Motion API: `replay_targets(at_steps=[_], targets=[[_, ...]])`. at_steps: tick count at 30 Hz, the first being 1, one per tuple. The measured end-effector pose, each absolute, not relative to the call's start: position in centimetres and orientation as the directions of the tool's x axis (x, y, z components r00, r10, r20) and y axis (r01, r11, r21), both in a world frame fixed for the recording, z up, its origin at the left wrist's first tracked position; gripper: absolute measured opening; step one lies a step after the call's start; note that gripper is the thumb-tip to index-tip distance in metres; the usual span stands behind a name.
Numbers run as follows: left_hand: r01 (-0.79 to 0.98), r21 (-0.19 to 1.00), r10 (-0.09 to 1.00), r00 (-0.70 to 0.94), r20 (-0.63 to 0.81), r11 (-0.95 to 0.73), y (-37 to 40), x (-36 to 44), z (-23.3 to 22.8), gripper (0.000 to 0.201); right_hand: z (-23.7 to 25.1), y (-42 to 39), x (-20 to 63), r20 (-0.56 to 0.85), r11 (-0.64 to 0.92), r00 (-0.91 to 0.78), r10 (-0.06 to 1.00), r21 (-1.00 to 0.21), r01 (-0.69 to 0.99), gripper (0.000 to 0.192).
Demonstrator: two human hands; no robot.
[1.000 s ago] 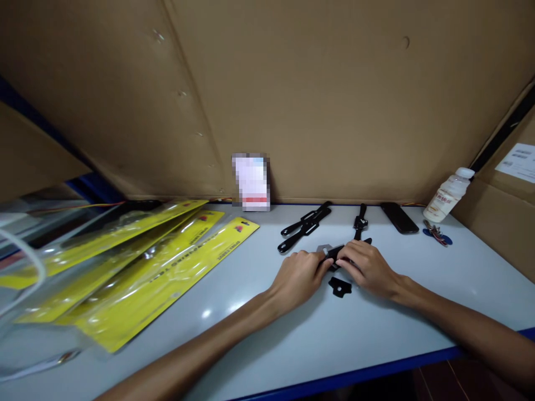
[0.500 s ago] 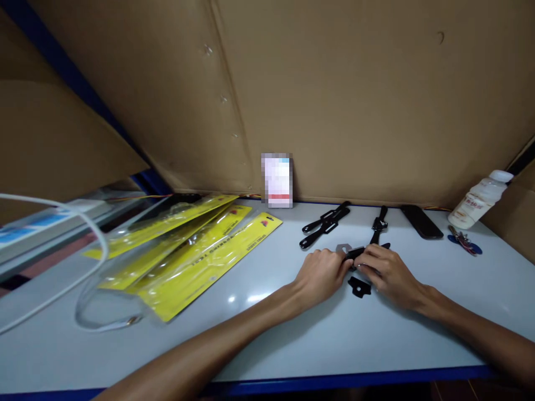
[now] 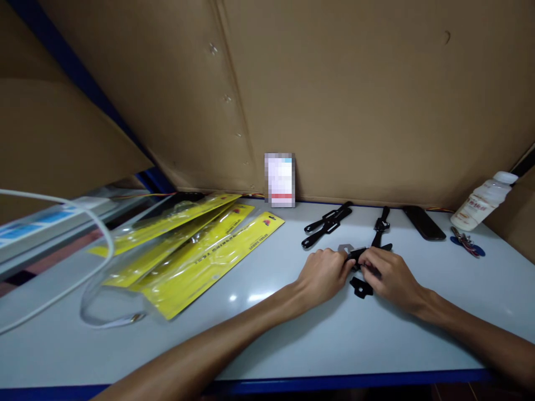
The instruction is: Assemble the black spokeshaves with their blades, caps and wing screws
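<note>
My left hand (image 3: 324, 277) is closed on the left side of a black spokeshave (image 3: 358, 254), held low over the table. The curled fingers of my right hand (image 3: 390, 273) grip its other side, and one handle end sticks out past them. My fingers hide most of the tool's middle. A grey metal blade (image 3: 345, 248) shows just beyond my left knuckles; whether it lies on the table or touches the tool, I cannot tell. Between my hands, on the near side, lies a small black notched plate (image 3: 361, 287) with a hole in it.
More black spokeshaves (image 3: 330, 224) lie behind my hands, with another (image 3: 380, 225) straight ahead. To the right are a black phone (image 3: 424, 224), a tilted bottle (image 3: 480, 205) and keys (image 3: 466, 243). Yellow packages (image 3: 217, 267) and a white cable (image 3: 96, 323) spread over the left.
The fingers of my right hand have shifted slightly on the spokeshave. The whole view has moved a little; both hands keep their hold.
</note>
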State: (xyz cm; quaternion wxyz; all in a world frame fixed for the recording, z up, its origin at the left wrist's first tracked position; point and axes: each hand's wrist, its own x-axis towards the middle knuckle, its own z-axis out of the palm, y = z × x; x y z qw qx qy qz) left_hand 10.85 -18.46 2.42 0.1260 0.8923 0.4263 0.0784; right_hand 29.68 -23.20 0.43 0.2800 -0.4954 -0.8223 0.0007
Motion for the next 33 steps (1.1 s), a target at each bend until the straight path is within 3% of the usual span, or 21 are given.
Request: replay_targets(at_steps=[4, 10, 13, 18, 26, 33], targets=[[0.738, 0.295, 0.780, 0.625, 0.042, -0.607, -18.48, 10.90, 2.33, 0.042, 0.38, -23.11, 30.02, 0.477, 0.593, -0.462, 0.748, -0.167, 0.788, 0.015], [0.740, 0.290, 0.780, 0.625, 0.038, -0.607, -18.43, 10.97, 2.24, 0.043, 0.41, -23.27, 29.81, 0.388, 0.470, -0.328, 0.861, -0.364, 0.804, 0.008], [0.736, 0.287, 0.775, 0.630, 0.040, -0.613, -18.44, 10.96, 2.30, 0.043, 0.47, -23.28, 29.71, 0.398, 0.527, -0.390, 0.830, -0.334, 0.781, 0.015], [0.739, 0.278, 0.775, 0.632, 0.031, -0.614, -18.51, 10.97, 2.34, 0.043, 0.62, -23.26, 29.69, 0.408, 0.545, -0.412, 0.815, -0.297, 0.784, 0.006], [0.740, 0.258, 0.770, 0.637, 0.027, -0.621, -18.70, 10.97, 2.42, 0.045, 0.34, -23.15, 29.48, 0.437, 0.549, -0.385, 0.813, -0.352, 0.758, 0.012], [0.744, 0.248, 0.772, 0.635, 0.029, -0.621, -18.49, 10.98, 2.47, 0.045, 0.32, -23.08, 29.88, 0.469, 0.578, -0.428, 0.773, -0.239, 0.781, 0.024]])
